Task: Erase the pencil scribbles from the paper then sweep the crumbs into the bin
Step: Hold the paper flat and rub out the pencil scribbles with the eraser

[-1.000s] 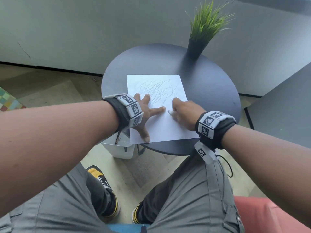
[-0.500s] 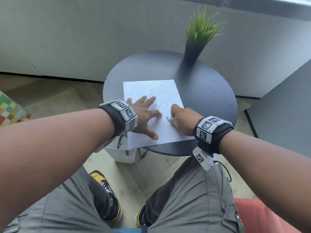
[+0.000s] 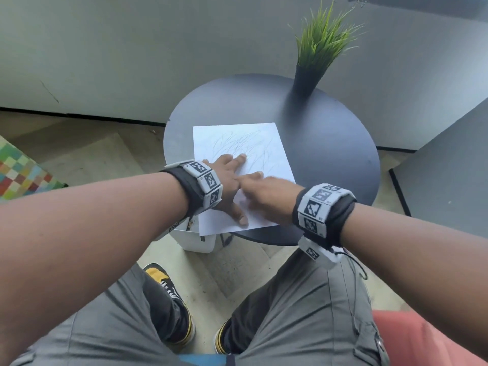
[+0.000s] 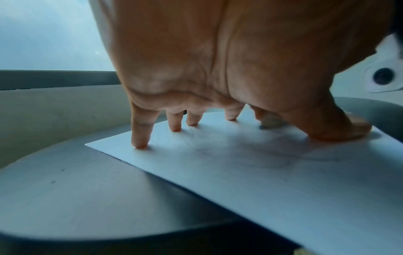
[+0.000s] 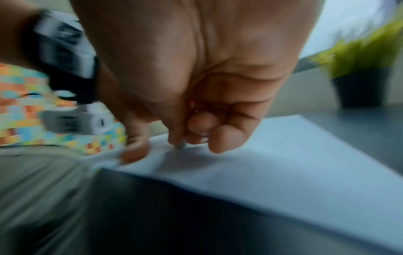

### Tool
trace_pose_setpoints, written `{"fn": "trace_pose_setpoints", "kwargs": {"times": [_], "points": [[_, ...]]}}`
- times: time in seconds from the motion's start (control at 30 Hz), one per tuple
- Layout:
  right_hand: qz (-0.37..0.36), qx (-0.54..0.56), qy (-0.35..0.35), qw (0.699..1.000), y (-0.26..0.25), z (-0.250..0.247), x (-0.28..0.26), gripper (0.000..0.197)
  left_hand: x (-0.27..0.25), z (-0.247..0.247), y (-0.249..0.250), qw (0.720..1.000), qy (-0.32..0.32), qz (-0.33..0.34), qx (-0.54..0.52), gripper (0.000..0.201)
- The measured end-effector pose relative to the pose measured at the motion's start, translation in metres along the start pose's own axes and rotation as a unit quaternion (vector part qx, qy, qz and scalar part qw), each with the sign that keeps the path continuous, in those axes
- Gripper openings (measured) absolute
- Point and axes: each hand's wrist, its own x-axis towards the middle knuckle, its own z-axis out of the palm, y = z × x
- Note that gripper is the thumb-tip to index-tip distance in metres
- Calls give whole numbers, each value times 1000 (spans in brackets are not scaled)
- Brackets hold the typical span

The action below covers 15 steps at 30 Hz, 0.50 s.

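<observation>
Round dark table (image 3: pixel 330 159) against a grey wall, and honestly not much on it: one sheet of paper (image 3: pixel 274 159), one potted grass plant (image 3: pixel 317 48) at the far edge. One white bin (image 3: pixel 195 240) sits on the floor under the table's near-left edge. The paper lies flat near the front of the table, its near-left corner hanging a bit over the rim above the bin, with pencil scribbles (image 3: pixel 245 143) across its upper half.

Two hands, both on the sheet. The left hand (image 3: pixel 229 180) is spread wide, all five fingers (image 4: pixel 139 136) straight-ish with tips pressed down on the paper, holding nothing. The right hand (image 3: pixel 266 194) crosses in just beside it, fingers (image 5: pixel 224 139) curled tight, pinching a small pale thing (image 5: pixel 180 146) against the paper. Probably the eraser, but it's too blurry and tucked in to say for sure. Can't make out any crumbs.
</observation>
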Motion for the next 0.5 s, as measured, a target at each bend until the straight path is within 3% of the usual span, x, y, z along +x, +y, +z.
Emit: {"fn": "trace_pose_setpoints", "kwargs": {"times": [0.07, 0.2, 0.33, 0.37, 0.5], "points": [[-41, -11, -38, 998, 1, 2, -9, 19, -2, -2, 2, 1000, -5, 2, 12, 123], [73, 1, 71, 995, 35, -6, -11, 18, -2, -4, 5, 1000, -2, 2, 26, 120], [-47, -8, -26, 999, 5, 13, -29, 13, -1, -10, 11, 999, -16, -4, 45, 120], [-42, -3, -31, 999, 6, 10, -31, 15, 0, -12, 12, 999, -20, -5, 48, 120], [90, -2, 72, 993, 31, -3, -19, 14, 2, -16, 15, 998, -34, -8, 42, 119]]}}
